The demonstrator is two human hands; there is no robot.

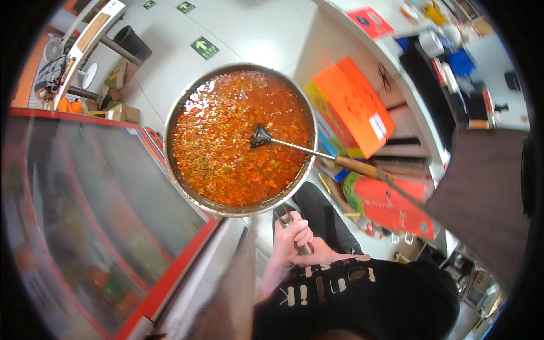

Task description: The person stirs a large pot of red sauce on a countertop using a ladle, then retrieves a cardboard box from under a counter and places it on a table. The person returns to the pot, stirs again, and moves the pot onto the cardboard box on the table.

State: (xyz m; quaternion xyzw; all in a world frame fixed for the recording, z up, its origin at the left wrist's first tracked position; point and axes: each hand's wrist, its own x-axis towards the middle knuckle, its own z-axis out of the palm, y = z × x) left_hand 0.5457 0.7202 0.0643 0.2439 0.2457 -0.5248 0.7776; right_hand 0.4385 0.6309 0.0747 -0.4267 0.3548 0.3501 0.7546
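Observation:
A wide steel pan [169, 170] is nearly full of red-orange chopped sauce [238, 161] with oil on top. A cooking utensil [297, 148] with a metal shaft and wooden handle leans across the rim, its dark head partly sunk in the sauce. Below the pan, my left hand [293, 233] is wrapped around the pan's long handle [284, 217]. My right hand [321, 251] is closed at the lower end of that handle, its fingers partly hidden. Whether anything supports the pan from beneath cannot be seen.
A red-framed cabinet with glass panels [170, 272] stands at left. Orange [352, 106] and red [391, 204] boxes lie at right, beneath a white counter edge [408, 80]. A dark bin [134, 44] and cardboard boxes [123, 114] stand on the tiled floor [170, 63] at upper left.

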